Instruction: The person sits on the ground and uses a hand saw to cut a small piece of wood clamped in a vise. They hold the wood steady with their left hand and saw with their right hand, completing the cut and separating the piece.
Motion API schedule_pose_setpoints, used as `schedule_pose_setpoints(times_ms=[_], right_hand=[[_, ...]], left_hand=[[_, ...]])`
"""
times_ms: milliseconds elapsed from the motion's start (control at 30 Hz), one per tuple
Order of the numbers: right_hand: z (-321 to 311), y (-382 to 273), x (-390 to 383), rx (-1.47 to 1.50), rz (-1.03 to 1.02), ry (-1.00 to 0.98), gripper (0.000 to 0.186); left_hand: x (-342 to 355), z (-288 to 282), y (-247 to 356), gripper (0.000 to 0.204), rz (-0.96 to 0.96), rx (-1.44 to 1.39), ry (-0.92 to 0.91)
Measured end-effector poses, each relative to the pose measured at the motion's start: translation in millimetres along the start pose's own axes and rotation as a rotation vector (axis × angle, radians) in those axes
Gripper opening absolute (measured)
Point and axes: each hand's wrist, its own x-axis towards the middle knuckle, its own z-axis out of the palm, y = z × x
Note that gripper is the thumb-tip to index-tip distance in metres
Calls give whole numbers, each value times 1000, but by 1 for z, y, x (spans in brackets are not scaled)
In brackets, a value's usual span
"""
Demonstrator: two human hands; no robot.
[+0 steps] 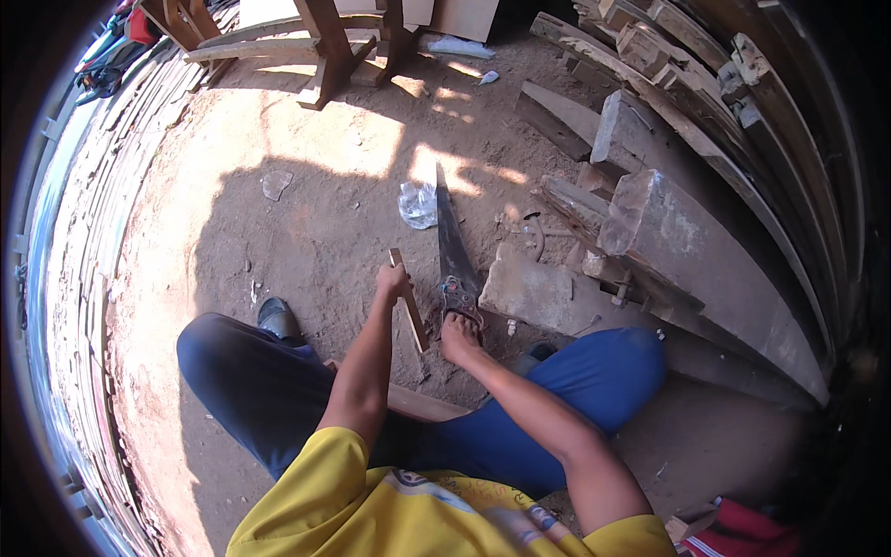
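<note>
My left hand [392, 279] is closed round a short, narrow wooden strip [413, 318], near its far end. The strip slants over the dirt, its near end toward me. To its right, my right hand [460, 336] grips the handle of a handsaw [451, 237]. The saw's long dark blade tapers away from me, and its tip reaches a sunlit patch. Strip and saw are apart from each other. My fingers cover much of the saw's handle.
Crumpled clear plastic [418, 204] lies left of the blade. A hammer-like tool [535, 234], a wide plank [538, 295] and stacked timber [691, 237] are on the right. A wooden frame [325, 56] stands at the back, and thin wood strips [88, 278] line the left. My knees flank the work.
</note>
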Motion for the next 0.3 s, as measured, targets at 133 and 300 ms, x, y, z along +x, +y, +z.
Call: schedule_pose_setpoints(times_ms=[133, 300], right_hand=[[26, 9, -8, -107, -52, -118, 48], [-21, -15, -23, 297, -14, -233, 46]], left_hand=[[-3, 6, 34, 53, -56, 376, -3], [-22, -56, 71, 65, -164, 270, -64]])
